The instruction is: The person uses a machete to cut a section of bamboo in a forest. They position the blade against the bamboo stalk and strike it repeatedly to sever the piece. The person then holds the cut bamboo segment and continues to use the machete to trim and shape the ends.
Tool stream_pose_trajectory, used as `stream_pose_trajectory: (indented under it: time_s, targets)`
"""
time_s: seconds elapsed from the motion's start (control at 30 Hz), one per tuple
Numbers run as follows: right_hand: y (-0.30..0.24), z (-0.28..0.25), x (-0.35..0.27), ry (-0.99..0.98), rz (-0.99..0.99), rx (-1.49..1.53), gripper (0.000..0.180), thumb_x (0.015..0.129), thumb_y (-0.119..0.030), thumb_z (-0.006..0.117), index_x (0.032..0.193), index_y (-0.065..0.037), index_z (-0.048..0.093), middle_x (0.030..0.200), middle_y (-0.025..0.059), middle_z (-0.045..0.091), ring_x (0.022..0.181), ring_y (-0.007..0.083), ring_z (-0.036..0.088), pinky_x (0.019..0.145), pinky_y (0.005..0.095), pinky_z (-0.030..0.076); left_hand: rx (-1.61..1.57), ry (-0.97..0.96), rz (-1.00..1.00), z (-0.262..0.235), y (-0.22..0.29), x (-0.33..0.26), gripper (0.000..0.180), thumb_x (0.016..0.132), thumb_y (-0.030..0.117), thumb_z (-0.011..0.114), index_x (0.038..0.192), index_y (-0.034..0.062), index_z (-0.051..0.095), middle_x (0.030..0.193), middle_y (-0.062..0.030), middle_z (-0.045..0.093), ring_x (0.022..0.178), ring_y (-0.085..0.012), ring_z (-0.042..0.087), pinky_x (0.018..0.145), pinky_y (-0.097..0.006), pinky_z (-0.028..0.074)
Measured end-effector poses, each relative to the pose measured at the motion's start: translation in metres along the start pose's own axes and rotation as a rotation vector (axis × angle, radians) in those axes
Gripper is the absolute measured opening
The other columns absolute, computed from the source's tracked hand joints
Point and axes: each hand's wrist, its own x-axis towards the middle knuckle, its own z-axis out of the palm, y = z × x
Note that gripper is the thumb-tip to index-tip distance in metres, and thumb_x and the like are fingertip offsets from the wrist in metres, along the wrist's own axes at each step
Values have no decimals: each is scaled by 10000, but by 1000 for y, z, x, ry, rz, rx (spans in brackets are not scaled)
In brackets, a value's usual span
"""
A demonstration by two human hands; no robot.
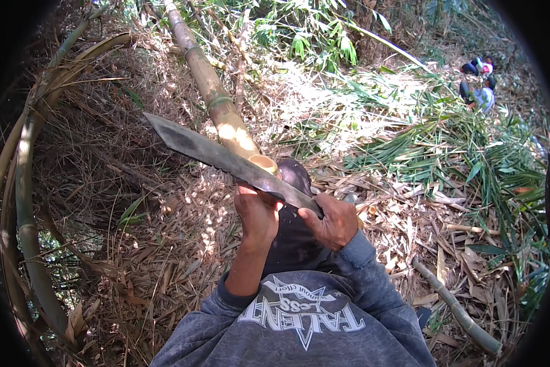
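My right hand (337, 221) is closed round the handle end of a long machete (217, 153). Its broad, dark, worn blade slants up to the left across the view and ends in an angled tip. Just under the blade's lower part, my left hand (256, 214) is curled up against it. A dark edge shows at its fingers, but the blade hides most of them and what they grip. Behind the blade, a thick bamboo pole (217, 98) runs away from me, its hollow cut end (264, 163) close above my hands and beside my dark-trousered knee (294, 174).
Curved bamboo stems (27, 202) rise at the left. Dry leaves (183, 244) cover the ground. Cut green leafy branches (422, 137) are heaped at the right, with a short bamboo piece (455, 306) nearer. Colourful items (480, 85) lie at the far right.
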Motion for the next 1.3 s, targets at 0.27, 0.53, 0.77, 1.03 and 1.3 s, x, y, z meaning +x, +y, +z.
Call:
stream_pose_trajectory:
  time_s: [0.27, 0.53, 0.77, 1.03, 1.3]
  targets:
    - [26, 11, -4, -47, -46, 84, 422, 915, -423, 525, 764, -32, 571, 626, 184, 533, 566, 381, 556, 509, 439, 421, 56, 105, 24, 2, 10, -8, 485, 968, 496, 405, 1059, 37, 535, 773, -71, 603, 490, -80, 482, 424, -214, 401]
    - [124, 28, -67, -31, 478, -28, 406, 949, -391, 462, 849, -31, 622, 672, 232, 565, 670, 401, 571, 619, 481, 432, 120, 38, -161, 35, 69, 5, 610, 956, 623, 289, 960, 51, 501, 725, -92, 548, 432, -89, 384, 373, -228, 284]
    - [23, -20, -9, 26, 135, 100, 466, 887, -464, 580, 704, -37, 541, 588, 161, 521, 544, 360, 558, 487, 424, 416, 25, 1, -278, 22, 38, 5, 485, 985, 538, 323, 1099, 106, 510, 836, -61, 591, 516, -79, 496, 364, -192, 336]
    - [-5, -9, 8, 32, -40, 66, 497, 826, -496, 647, 670, -41, 523, 586, 155, 524, 517, 339, 567, 461, 414, 429, 40, 57, -132, 19, 19, 0, 456, 960, 525, 424, 1031, 88, 537, 684, -36, 581, 464, -92, 505, 365, -235, 374]
    - [-6, -9, 6, 15, -28, 63, 498, 822, -490, 654, 675, -32, 525, 602, 163, 542, 525, 345, 572, 464, 419, 435, 60, -7, -54, 10, 13, 0, 505, 945, 530, 458, 1110, 58, 529, 826, -86, 651, 573, -115, 605, 415, -233, 450]
